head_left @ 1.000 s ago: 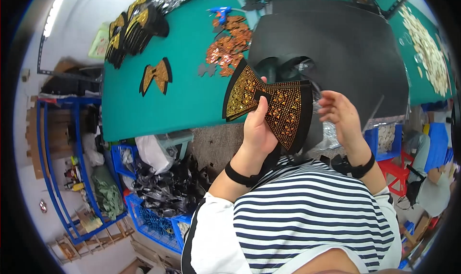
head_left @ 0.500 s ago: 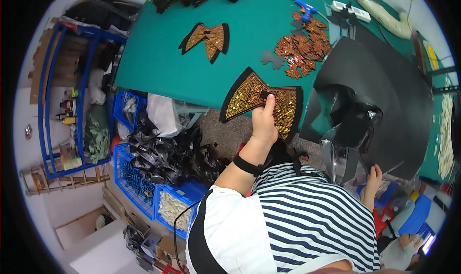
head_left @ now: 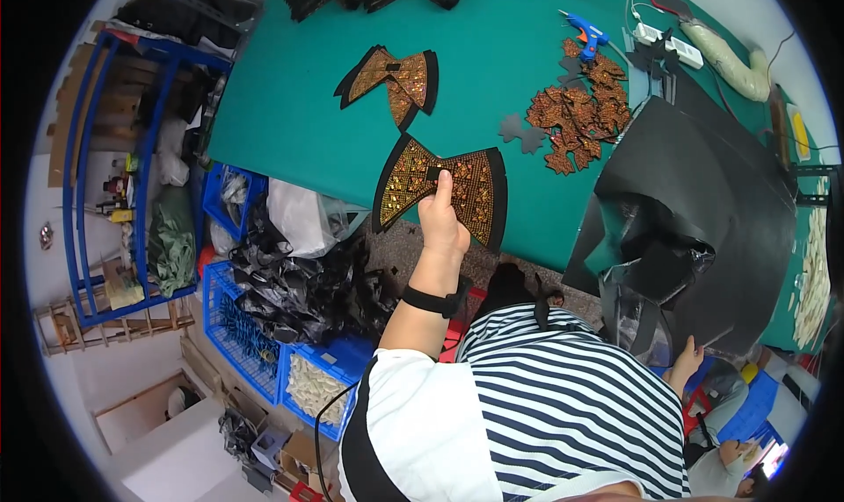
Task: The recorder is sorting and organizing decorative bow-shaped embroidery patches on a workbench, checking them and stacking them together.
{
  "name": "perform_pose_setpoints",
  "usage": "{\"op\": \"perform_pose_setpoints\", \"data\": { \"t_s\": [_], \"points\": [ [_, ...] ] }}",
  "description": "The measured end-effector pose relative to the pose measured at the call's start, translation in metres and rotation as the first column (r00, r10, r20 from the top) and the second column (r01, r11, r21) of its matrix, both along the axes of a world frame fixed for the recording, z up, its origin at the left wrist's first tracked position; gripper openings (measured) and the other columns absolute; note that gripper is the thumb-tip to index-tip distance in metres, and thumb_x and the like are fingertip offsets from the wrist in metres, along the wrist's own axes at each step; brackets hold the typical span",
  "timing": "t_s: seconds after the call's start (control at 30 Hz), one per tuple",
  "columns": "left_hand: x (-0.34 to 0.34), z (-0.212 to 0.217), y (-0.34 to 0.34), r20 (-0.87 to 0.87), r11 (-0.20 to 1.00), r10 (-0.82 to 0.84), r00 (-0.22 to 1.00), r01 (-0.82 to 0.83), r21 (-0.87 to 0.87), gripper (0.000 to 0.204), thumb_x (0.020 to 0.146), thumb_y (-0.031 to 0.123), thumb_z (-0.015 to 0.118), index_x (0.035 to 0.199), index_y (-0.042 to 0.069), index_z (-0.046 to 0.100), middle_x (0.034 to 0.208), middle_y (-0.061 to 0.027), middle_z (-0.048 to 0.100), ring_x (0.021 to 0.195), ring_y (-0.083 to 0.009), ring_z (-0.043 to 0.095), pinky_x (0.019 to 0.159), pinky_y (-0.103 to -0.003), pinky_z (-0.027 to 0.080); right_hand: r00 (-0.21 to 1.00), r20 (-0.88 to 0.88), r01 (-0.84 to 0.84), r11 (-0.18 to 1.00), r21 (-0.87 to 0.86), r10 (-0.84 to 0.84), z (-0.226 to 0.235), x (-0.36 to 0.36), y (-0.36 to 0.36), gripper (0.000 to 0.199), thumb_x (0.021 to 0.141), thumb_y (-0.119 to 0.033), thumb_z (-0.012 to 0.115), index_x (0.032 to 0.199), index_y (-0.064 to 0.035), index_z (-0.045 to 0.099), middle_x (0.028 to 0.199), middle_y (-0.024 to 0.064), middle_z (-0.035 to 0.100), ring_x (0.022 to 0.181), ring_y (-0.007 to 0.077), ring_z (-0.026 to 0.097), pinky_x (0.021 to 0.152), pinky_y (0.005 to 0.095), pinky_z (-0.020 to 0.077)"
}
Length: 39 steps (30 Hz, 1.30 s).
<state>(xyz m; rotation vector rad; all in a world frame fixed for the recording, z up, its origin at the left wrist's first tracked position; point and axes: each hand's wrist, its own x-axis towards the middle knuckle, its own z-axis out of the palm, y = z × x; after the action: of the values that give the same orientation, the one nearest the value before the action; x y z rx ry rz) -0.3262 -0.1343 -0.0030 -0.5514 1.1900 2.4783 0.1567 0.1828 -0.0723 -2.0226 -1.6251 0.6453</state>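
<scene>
Your left hand [head_left: 442,225] pinches the sequinned bow piece [head_left: 440,185] at its centre knot, over the green surface [head_left: 290,106] edge. Right hand [head_left: 686,361], at 4 o'clock, grip unclear. Piece looks light, floppy; grip the middle, wings droop. Another bow piece [head_left: 391,76] at 11 o'clock.

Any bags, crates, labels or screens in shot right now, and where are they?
No labels, signs or screens can be made out.
White plastic bag: below the green table edge, crumpled.
Blue crate: floor at left, heaped with black pieces.
Clear plastic bag: right, beside the black sheet.
</scene>
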Motion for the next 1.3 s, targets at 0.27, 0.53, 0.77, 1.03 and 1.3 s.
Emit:
{"op": "perform_pose_setpoints", "data": {
  "t_s": [0.27, 0.53, 0.77, 1.03, 1.3],
  "points": [
    [-0.026, -0.022, -0.005, -0.027, 0.991, 0.070, 0.997, -0.073, -0.108, 0.024, 0.089, 0.018, 0.054, 0.093, -0.005, 0.056, 0.095, -0.0087, 0.058, 0.082, -0.0153, 0.056, 0.072, -0.029, 0.047, 0.860, -0.502, -0.031, 0.972, -0.232, -0.093, -0.012, 0.083, 0.019, 0.033, 0.085, -0.018, 0.054, 0.109, 0.0051, 0.054, 0.110, 0.0103, 0.056, 0.100, 0.0176, 0.052, 0.091, 0.0280, 0.0375],
    [-0.046, -0.036, 0.015, -0.055, 0.996, 0.033, 0.998, -0.037, -0.081, 0.024, 0.090, 0.015, 0.052, 0.104, -0.005, 0.053, 0.104, -0.0104, 0.057, 0.091, -0.0188, 0.056, 0.081, -0.032, 0.047, 0.951, -0.149, -0.270, 0.962, 0.031, 0.271, 0.088, 0.205, 0.226, 0.037, 0.084, -0.022, 0.058, 0.110, 0.0044, 0.054, 0.108, 0.0090, 0.055, 0.096, 0.0187, 0.050, 0.092, 0.0273, 0.0344],
    [-0.063, -0.050, 0.037, -0.020, 0.996, 0.052, 0.998, -0.050, 0.070, 0.030, 0.090, 0.013, 0.051, 0.116, -0.001, 0.046, 0.117, -0.0102, 0.051, 0.106, -0.0171, 0.049, 0.093, -0.032, 0.039, 0.933, -0.340, 0.009, 0.955, -0.297, -0.115, 0.094, 0.060, 0.206, 0.042, 0.083, -0.026, 0.059, 0.112, 0.0045, 0.053, 0.112, 0.0126, 0.054, 0.103, 0.0213, 0.048, 0.096, 0.0307, 0.0319],
    [-0.116, -0.056, 0.032, -0.089, 0.982, 0.165, 0.982, -0.155, 0.112, 0.039, 0.092, 0.015, 0.045, 0.128, 0.007, 0.035, 0.123, -0.0150, 0.048, 0.111, -0.0253, 0.048, 0.096, -0.041, 0.038, 0.938, -0.230, 0.125, 0.873, -0.471, -0.258, 0.081, 0.075, 0.218, 0.041, 0.084, -0.025, 0.055, 0.112, 0.0044, 0.052, 0.111, 0.0124, 0.055, 0.099, 0.0233, 0.052, 0.090, 0.0325, 0.0379],
    [-0.135, -0.076, 0.031, 0.009, 0.964, 0.170, 0.985, -0.168, 0.208, 0.042, 0.091, 0.013, 0.044, 0.131, 0.006, 0.031, 0.130, -0.0177, 0.039, 0.118, -0.0240, 0.041, 0.100, -0.040, 0.034, 0.971, -0.070, 0.164, 0.855, -0.491, -0.227, 0.082, 0.023, 0.242, 0.041, 0.084, -0.025, 0.055, 0.112, 0.0041, 0.052, 0.111, 0.0123, 0.055, 0.099, 0.0234, 0.052, 0.090, 0.0328, 0.0386]
  ]
}}
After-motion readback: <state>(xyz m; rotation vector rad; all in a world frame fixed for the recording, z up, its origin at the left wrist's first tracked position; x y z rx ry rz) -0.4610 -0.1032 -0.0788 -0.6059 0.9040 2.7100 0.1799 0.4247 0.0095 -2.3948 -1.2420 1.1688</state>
